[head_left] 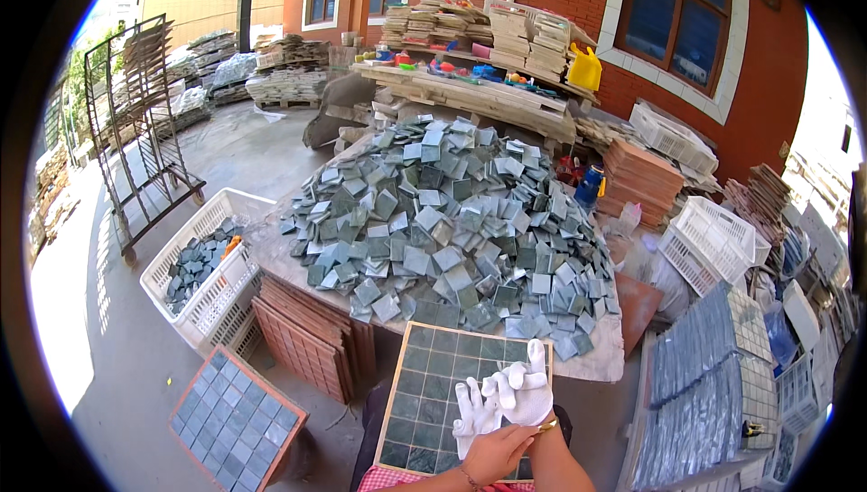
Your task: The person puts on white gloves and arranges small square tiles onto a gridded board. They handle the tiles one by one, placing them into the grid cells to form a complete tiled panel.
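My right hand (528, 399) wears a white knitted glove, its fingers apart and partly bent, over a board of green tiles (424, 384) on my lap. Across the right wrist reaches my left hand (498, 451), which looks bare, its fingers closed at the glove's cuff beside a gold-coloured band (547, 424). A second white glove (476, 415) lies against the first, above the tiles. Whether the right hand touches this glove is hidden. The tiles sit in rows, with pale gaps between them and a light-coloured edge around the board.
Loose green tiles (442, 221) are heaped on a table ahead. At left are a white crate (221, 298), stacked reddish panels (302, 338) and another tiled board (237, 420). Stacked tile sheets (704, 402) stand at right. A metal rack (135, 140) is farther left.
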### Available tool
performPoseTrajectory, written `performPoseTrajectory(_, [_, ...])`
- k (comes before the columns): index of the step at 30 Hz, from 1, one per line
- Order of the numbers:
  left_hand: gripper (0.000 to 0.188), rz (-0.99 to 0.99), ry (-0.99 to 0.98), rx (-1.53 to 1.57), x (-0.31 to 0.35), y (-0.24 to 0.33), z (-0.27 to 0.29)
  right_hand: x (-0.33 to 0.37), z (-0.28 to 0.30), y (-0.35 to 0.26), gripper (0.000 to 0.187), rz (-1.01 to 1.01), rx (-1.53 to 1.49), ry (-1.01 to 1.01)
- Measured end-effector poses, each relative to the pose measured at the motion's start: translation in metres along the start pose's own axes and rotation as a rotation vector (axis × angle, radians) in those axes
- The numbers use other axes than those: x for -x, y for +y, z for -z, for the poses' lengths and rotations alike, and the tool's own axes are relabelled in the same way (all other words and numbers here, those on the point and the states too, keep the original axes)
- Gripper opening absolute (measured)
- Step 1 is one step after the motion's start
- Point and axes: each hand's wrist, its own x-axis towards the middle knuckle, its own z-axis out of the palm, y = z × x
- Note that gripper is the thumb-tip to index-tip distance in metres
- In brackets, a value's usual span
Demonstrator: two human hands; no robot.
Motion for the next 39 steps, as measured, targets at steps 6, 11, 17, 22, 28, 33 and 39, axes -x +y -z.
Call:
performPoseTrajectory(6, [0.022, 0.989, 0.128, 1.039, -0.019, -0.059, 0.04, -0.018, -0.089, -0.005, 0.09, -0.05, -0.114, 0.283])
performPoseTrajectory(11, [0.032, 0.976, -0.308, 1.606, -0.017, -0.076, 0.032, -0.002, -0.06, 0.012, 0.095, -0.156, -0.223, 0.002])
performPoseTrajectory(17, [0.039, 0.779, -0.206, 1.319, -0.022, -0.068, 0.047, 0.01, -0.032, 0.017, 0.092, -0.212, -0.388, -0.205])
performPoseTrajectory(22, [0.023, 0.856, -0.362, 1.406, -0.027, -0.033, 0.066, 0.019, -0.047, 0.024, 0.105, -0.208, -0.281, -0.515])
performPoseTrajectory(28, [0.014, 0.863, -0.158, 1.559, -0.032, -0.03, 0.073, 0.021, -0.039, 0.033, 0.098, -0.089, -0.184, -0.763])
performPoseTrajectory(33, [0.015, 0.784, -0.349, 1.499, -0.03, -0.026, 0.059, 0.022, -0.06, 0.036, 0.084, -0.012, -0.029, -0.782])
performPoseTrajectory(39, [0.025, 0.438, -0.506, 1.164, -0.034, -0.016, 0.036, 0.018, -0.094, 0.035, 0.068, 0.183, 0.389, -0.775])
